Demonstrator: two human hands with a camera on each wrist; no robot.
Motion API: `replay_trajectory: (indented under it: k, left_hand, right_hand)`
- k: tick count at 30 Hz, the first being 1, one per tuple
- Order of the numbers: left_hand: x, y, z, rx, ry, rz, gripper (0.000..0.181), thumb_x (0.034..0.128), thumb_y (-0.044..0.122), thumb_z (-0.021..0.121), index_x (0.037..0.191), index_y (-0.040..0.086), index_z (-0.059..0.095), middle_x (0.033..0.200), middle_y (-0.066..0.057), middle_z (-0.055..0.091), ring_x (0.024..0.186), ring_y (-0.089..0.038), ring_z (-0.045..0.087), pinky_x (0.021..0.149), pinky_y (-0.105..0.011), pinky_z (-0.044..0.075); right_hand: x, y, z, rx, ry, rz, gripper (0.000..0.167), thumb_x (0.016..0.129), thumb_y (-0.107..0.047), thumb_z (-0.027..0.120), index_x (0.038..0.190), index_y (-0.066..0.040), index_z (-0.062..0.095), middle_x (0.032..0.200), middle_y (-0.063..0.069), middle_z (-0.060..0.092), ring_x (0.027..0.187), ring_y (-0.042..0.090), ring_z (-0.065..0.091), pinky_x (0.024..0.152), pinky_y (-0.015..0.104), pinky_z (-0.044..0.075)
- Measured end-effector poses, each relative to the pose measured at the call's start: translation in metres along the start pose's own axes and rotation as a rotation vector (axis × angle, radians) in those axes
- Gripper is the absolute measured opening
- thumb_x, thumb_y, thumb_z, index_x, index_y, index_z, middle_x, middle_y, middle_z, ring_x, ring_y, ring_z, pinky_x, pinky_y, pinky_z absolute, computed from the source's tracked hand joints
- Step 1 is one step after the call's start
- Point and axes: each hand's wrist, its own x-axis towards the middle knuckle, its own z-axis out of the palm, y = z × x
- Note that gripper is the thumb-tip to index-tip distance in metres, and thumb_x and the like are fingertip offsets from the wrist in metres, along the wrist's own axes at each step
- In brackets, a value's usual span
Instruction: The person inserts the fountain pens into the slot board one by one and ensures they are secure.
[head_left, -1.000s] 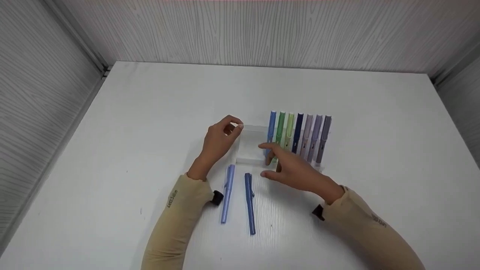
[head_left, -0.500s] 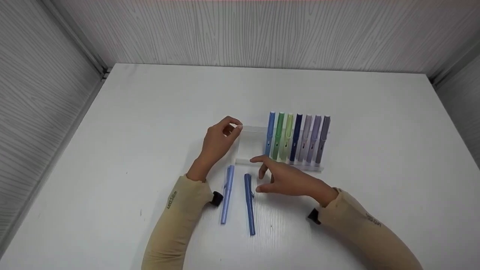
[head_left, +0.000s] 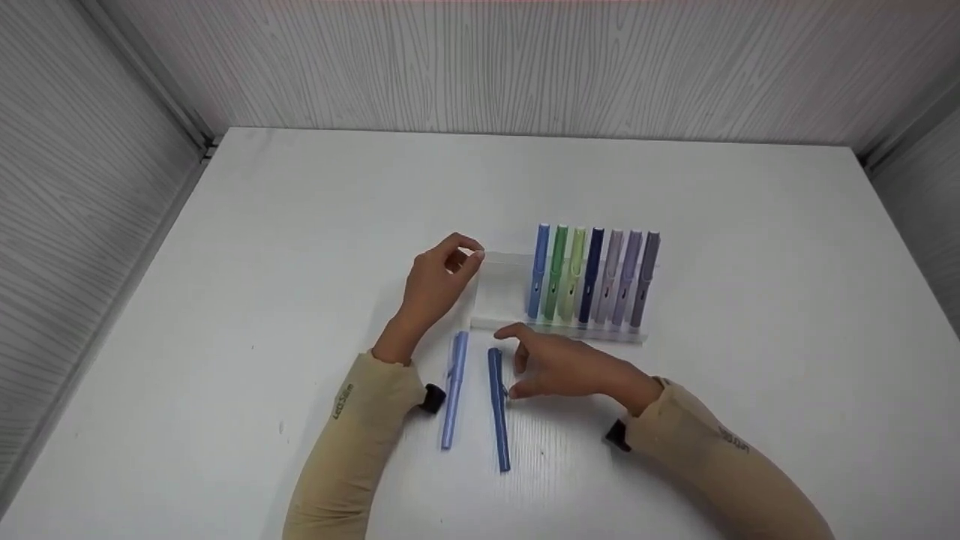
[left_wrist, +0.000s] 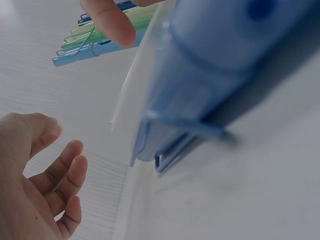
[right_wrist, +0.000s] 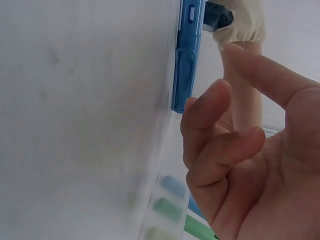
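Note:
My left hand (head_left: 436, 279) pinches the upper left corner of a clear pen stand (head_left: 501, 294) between thumb and forefinger. Close to a capped dark blue pen (head_left: 499, 416) lying on the table, my right hand (head_left: 574, 366) hovers with thumb and forefinger apart, holding nothing. The thumb tip is beside that pen's clip; whether it touches cannot be told. A periwinkle pen (head_left: 454, 401) lies to its left, by my left wrist, and looms large in the left wrist view. In the right wrist view, the dark blue pen (right_wrist: 186, 65) is just beyond my loosely bent fingers (right_wrist: 207, 107).
Several capped pens lean side by side in the stand's right part, from a blue one (head_left: 538, 270) through green (head_left: 556, 274) to dark purple (head_left: 646, 277). White table (head_left: 300, 195) surrounds the stand, with wood-grain panels (head_left: 525, 67) behind.
My right hand has moved down and left, from in front of the stand to beside the dark blue pen. The left hand has kept its pinch on the stand.

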Motion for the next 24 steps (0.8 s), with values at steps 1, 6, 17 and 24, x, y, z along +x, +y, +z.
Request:
replay_trajectory:
  k: [1, 6, 17, 24]
  left_hand:
    - [-0.0003, 0.0001, 0.0001, 0.002, 0.000, -0.004, 0.017, 0.0952, 0.029, 0.060, 0.107, 0.019, 0.067, 0.084, -0.005, 0.066, 0.076, -0.016, 0.053, 0.069, -0.028, 0.040]
    - [-0.0013, -0.0008, 0.0006, -0.001, -0.001, 0.010, 0.017, 0.0954, 0.030, 0.060, 0.107, 0.019, 0.067, 0.084, -0.005, 0.067, 0.076, -0.016, 0.055, 0.067, -0.028, 0.041]
    - [0.0001, -0.0009, 0.0005, -0.012, 0.006, 0.020, 0.017, 0.0953, 0.030, 0.060, 0.106, 0.018, 0.067, 0.084, -0.005, 0.068, 0.077, -0.016, 0.056, 0.068, -0.028, 0.041]
    - [0.0010, -0.0021, 0.0003, -0.011, 0.011, 0.026, 0.018, 0.0950, 0.030, 0.060, 0.105, 0.018, 0.068, 0.082, -0.005, 0.067, 0.074, -0.015, 0.054, 0.066, -0.028, 0.040]
  right_hand:
    - [0.0007, -0.0005, 0.0006, 0.001, -0.002, 0.010, 0.078, 0.080, -0.025, 0.079, 0.144, -0.020, 0.035, 0.099, 0.000, 0.062, 0.083, 0.016, 0.055, 0.081, 0.033, 0.048]
    - [0.0029, -0.0010, 0.0029, -0.016, -0.010, 0.032, 0.080, 0.079, -0.025, 0.080, 0.144, -0.020, 0.035, 0.100, 0.001, 0.062, 0.086, 0.017, 0.055, 0.083, 0.035, 0.048]
    - [0.0086, -0.0046, 0.0063, -0.103, -0.030, 0.061, 0.080, 0.078, -0.027, 0.081, 0.144, -0.020, 0.036, 0.096, 0.000, 0.058, 0.086, 0.017, 0.053, 0.079, 0.034, 0.045]
    - [0.0105, -0.0084, 0.0065, -0.119, -0.025, 0.047, 0.076, 0.079, -0.024, 0.079, 0.143, -0.018, 0.038, 0.095, 0.001, 0.058, 0.085, 0.016, 0.053, 0.078, 0.034, 0.045]
